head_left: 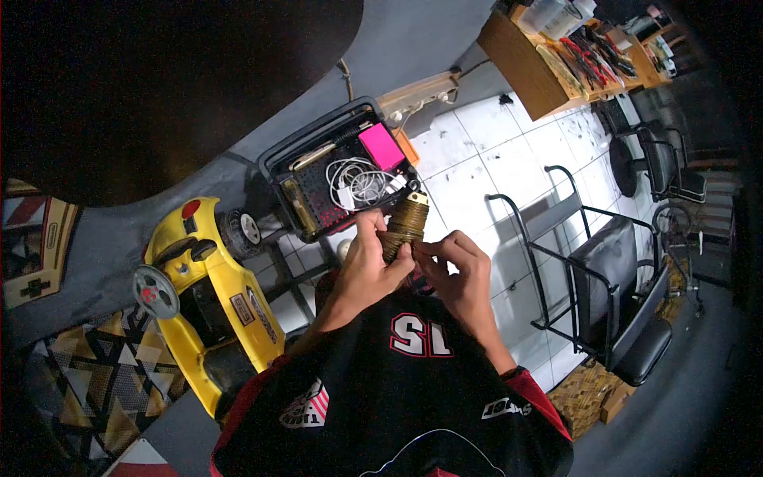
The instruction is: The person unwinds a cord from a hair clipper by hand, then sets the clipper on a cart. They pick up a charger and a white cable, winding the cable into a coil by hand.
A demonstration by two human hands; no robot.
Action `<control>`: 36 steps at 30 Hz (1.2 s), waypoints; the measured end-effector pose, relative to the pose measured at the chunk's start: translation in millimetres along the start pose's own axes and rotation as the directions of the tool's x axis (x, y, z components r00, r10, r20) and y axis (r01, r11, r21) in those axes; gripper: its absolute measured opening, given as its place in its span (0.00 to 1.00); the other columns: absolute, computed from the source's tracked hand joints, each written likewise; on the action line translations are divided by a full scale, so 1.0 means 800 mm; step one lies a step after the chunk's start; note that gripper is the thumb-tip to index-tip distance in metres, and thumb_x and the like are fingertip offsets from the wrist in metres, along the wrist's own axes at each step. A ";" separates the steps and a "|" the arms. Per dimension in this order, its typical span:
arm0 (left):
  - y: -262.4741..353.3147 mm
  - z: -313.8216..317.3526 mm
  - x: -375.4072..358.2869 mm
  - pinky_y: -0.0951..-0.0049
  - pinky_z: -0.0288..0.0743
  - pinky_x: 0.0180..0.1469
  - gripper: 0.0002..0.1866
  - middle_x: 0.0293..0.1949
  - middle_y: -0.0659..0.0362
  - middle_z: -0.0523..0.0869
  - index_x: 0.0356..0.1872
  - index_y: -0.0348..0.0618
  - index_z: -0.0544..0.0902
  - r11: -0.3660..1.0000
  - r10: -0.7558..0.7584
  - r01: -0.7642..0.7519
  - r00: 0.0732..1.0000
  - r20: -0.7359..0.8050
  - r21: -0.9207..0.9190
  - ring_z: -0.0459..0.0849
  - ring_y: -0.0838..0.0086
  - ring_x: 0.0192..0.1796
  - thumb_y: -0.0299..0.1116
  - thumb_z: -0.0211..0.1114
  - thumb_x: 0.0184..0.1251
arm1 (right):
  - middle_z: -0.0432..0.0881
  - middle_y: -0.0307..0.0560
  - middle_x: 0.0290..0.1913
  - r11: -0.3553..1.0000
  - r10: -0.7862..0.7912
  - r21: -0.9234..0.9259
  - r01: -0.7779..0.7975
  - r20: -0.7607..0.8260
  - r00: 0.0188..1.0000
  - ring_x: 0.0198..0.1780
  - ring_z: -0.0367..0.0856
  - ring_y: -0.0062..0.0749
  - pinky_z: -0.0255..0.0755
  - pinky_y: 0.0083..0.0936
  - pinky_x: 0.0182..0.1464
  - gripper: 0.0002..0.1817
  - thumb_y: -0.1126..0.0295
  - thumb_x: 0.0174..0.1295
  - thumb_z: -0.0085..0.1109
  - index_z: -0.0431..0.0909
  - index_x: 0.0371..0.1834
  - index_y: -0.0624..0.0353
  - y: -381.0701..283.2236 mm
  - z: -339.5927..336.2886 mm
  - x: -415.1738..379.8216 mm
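A ribbed, brownish-gold cylinder (409,220) that looks wound with cord is held in front of my chest, its pale end pointing away from me. My left hand (364,270) is closed around its near left side, the thumb pressed against the lower part. On the other side my right hand (458,266) is closed in a pinch at the cylinder's lower right edge. Whether its fingertips grip the winding or a loose end is too small to tell. Just beyond the hands, a black basket-like tray (273,159) carries a coiled white cable (362,183) and a bright pink box (381,146).
A yellow toy car (250,310) with a grey steering wheel stands at the left. To the right are a black-framed barber-type chair (600,258) and white floor tiles (469,151). A wooden desk (520,67) with several tools is at upper right. A dark round shape covers the upper left.
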State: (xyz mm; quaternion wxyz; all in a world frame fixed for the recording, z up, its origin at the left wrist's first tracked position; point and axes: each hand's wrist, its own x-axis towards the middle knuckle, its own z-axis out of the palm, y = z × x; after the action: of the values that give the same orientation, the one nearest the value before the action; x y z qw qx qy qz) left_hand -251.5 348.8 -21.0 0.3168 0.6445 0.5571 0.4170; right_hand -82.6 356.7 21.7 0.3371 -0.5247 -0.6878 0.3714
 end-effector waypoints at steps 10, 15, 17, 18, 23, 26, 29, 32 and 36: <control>0.000 0.008 0.003 0.60 0.73 0.40 0.22 0.41 0.44 0.74 0.47 0.33 0.64 0.990 0.139 -0.140 0.989 -0.052 -0.030 0.79 0.55 0.38 0.32 0.64 0.57 | 0.79 0.43 0.28 0.963 0.190 0.169 -0.209 0.121 0.974 0.29 0.76 0.20 0.69 0.19 0.31 0.07 0.77 0.53 0.67 0.79 0.32 0.68 -0.006 -0.014 0.002; 0.003 0.001 0.000 0.61 0.70 0.45 0.17 0.42 0.44 0.71 0.44 0.33 0.64 0.990 0.019 -0.020 1.000 -0.011 -0.141 0.75 0.55 0.43 0.29 0.59 0.60 | 0.81 0.46 0.29 0.868 0.326 0.318 -0.381 0.213 0.921 0.30 0.80 0.24 0.72 0.21 0.33 0.07 0.75 0.57 0.65 0.78 0.33 0.68 -0.006 -0.013 0.004; 0.004 0.005 0.000 0.61 0.69 0.45 0.16 0.40 0.45 0.70 0.43 0.33 0.64 0.993 0.015 -0.018 1.000 -0.024 -0.120 0.74 0.56 0.41 0.28 0.59 0.59 | 0.81 0.46 0.30 0.864 0.319 0.332 -0.380 0.223 0.921 0.31 0.80 0.23 0.72 0.21 0.33 0.06 0.75 0.58 0.64 0.78 0.33 0.68 -0.006 -0.013 0.005; 0.004 0.006 0.000 0.61 0.69 0.46 0.15 0.39 0.46 0.69 0.42 0.33 0.64 0.994 0.014 -0.018 0.999 -0.031 -0.111 0.73 0.56 0.41 0.28 0.59 0.59 | 0.81 0.45 0.30 0.862 0.316 0.338 -0.378 0.227 0.921 0.31 0.80 0.22 0.72 0.21 0.33 0.06 0.76 0.59 0.64 0.78 0.33 0.68 -0.006 -0.014 0.006; 0.000 0.006 0.001 0.62 0.67 0.43 0.14 0.37 0.48 0.68 0.41 0.34 0.64 0.992 0.095 -0.095 0.995 0.000 -0.081 0.71 0.59 0.37 0.26 0.58 0.58 | 0.80 0.48 0.31 0.954 0.169 0.214 -0.210 0.194 0.966 0.32 0.80 0.27 0.73 0.23 0.35 0.06 0.78 0.55 0.65 0.79 0.34 0.67 0.006 -0.016 0.003; 0.000 0.006 -0.005 0.63 0.66 0.41 0.13 0.36 0.49 0.67 0.41 0.34 0.64 0.993 0.029 -0.022 0.998 0.060 -0.113 0.70 0.61 0.36 0.25 0.58 0.58 | 0.80 0.48 0.31 0.968 0.145 0.168 -0.186 0.232 0.962 0.32 0.80 0.30 0.73 0.24 0.36 0.07 0.80 0.51 0.65 0.80 0.34 0.66 0.003 -0.020 0.002; -0.012 0.012 -0.008 0.64 0.66 0.40 0.13 0.35 0.50 0.67 0.41 0.35 0.64 0.988 0.020 -0.014 0.999 0.037 -0.152 0.69 0.63 0.35 0.26 0.57 0.60 | 0.81 0.48 0.32 0.981 0.130 0.113 -0.159 0.228 0.965 0.32 0.80 0.31 0.73 0.25 0.36 0.08 0.79 0.51 0.66 0.81 0.35 0.65 -0.002 -0.020 0.003; -0.011 0.006 -0.003 0.66 0.65 0.41 0.13 0.35 0.51 0.66 0.41 0.35 0.63 0.986 0.023 -0.014 0.998 0.051 -0.167 0.67 0.65 0.35 0.28 0.57 0.63 | 0.82 0.48 0.32 0.956 0.186 0.202 -0.211 0.136 0.973 0.33 0.81 0.31 0.74 0.24 0.36 0.07 0.78 0.53 0.67 0.81 0.35 0.65 0.001 -0.005 0.000; -0.008 0.006 0.000 0.66 0.65 0.41 0.14 0.37 0.51 0.64 0.43 0.34 0.62 0.982 0.103 -0.094 0.994 0.044 -0.164 0.67 0.66 0.37 0.28 0.56 0.64 | 0.83 0.48 0.33 0.891 0.310 0.318 -0.324 0.095 0.946 0.33 0.83 0.29 0.74 0.23 0.36 0.06 0.76 0.56 0.67 0.81 0.35 0.65 -0.001 0.002 -0.005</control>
State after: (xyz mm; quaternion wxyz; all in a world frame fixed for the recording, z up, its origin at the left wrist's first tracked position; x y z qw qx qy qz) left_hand -250.0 350.6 -28.9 0.3615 0.6540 0.4805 0.4590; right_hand -83.1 352.3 21.2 0.3402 -0.5583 -0.5281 0.5419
